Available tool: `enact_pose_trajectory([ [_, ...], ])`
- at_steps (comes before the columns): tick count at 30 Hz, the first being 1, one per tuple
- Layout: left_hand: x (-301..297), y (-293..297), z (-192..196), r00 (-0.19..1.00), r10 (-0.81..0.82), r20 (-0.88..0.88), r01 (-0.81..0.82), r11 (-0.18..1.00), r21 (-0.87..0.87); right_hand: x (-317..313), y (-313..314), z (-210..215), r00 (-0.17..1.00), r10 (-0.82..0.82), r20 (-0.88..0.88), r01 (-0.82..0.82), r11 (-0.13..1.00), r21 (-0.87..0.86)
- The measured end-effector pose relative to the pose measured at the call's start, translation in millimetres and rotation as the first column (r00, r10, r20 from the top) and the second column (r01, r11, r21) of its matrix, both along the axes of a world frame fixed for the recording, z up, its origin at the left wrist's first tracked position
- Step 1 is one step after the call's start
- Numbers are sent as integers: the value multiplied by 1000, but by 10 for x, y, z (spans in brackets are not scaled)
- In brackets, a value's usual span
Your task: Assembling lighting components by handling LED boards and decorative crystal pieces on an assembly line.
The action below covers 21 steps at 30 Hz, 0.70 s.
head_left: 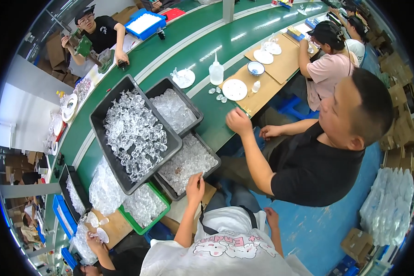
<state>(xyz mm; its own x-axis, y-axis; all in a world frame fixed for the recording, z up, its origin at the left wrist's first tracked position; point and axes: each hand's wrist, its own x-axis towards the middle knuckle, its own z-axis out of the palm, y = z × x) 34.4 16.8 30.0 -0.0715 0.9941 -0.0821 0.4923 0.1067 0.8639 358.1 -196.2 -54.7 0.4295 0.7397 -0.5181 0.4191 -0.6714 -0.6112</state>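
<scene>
My left hand (195,187) is raised beside the near rim of a dark grey bin (172,197) heaped with small clear plastic pieces (187,164). Its fingers are loosely apart, and I see nothing held in them. At my right side hangs my right hand (272,216), partly hidden by my white shirt, its fingers loose and nothing visible in them. A larger grey bin (175,148) of clear pieces rests tilted across the bins, and behind it another grey bin (198,115) holds more. Left of my left hand stands a green tray (165,214) of clear parts.
Close on my right, a person in black (308,161) sits with one hand raised over the green table (207,99). Nearby are a squeeze bottle (216,71), a white disc (234,89) and a bowl (256,68). Bagged parts (106,186) stand left; other people work around the tables.
</scene>
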Motion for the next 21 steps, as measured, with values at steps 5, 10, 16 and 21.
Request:
enact_pose_trajectory([
  [5,84,186,-265,908,56,-415,44,973,229,110,617,461,963,268,-13,-254,899,-356],
  [10,186,234,-397,739,131,-661,-20,985,172,255,668,705,891,450,-59,-428,792,-436],
  [16,205,240,-468,657,170,-734,-99,985,140,50,1171,1020,857,511,-65,-508,859,59],
  [21,232,263,-417,663,179,-727,-108,984,143,-157,1965,1044,915,368,-166,-319,912,260],
])
